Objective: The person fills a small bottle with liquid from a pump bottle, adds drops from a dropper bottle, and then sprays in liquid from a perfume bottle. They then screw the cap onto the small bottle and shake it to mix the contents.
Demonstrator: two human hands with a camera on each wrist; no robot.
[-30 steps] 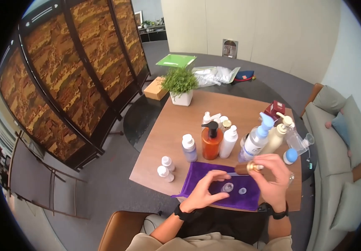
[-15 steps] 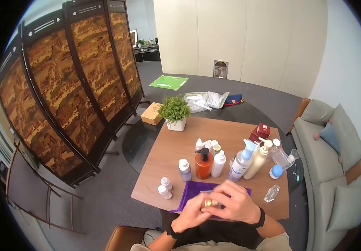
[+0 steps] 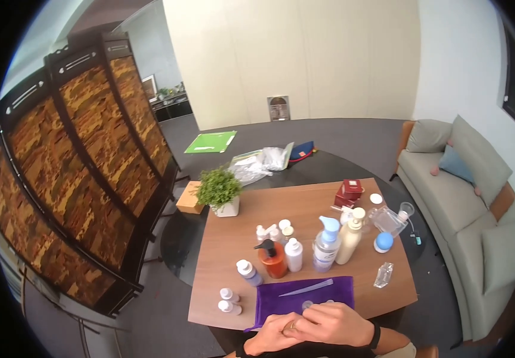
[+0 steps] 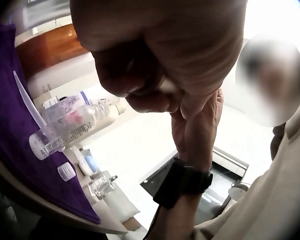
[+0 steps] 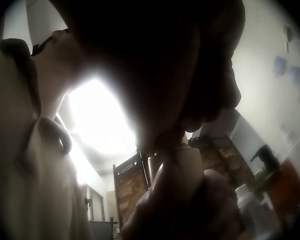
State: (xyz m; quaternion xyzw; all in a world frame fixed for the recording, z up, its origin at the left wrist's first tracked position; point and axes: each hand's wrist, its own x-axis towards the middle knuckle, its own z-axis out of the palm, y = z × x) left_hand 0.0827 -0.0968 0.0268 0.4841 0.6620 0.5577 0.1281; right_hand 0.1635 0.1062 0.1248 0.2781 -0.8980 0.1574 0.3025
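Both hands meet low in the head view, over the near edge of a purple cloth (image 3: 269, 301). My left hand (image 3: 269, 336) grips a small brown bottle (image 5: 187, 162), mostly hidden by fingers; a bit of its gold collar shows between the hands. Curled over its top are the fingers of my right hand (image 3: 342, 325). A clear bottle (image 4: 55, 135) stands on the cloth just beyond the hands, beside a small white cap (image 4: 66, 171). Farther back on the cloth lies a translucent tapered strip (image 3: 306, 288).
Behind the cloth stand an amber pump bottle (image 3: 273, 261), a white bottle (image 3: 294, 255), a blue-topped pump bottle (image 3: 326, 247) and a cream pump bottle (image 3: 348, 241). Two small white-capped bottles (image 3: 229, 307) are at left. A crumpled clear wrapper (image 3: 383, 275) lies right; a potted plant (image 3: 219, 191) stands behind.
My hands, apart a second ago with the brown bottle in the right, have come together round it and drawn down toward the body. The head view has tilted up and turned right.
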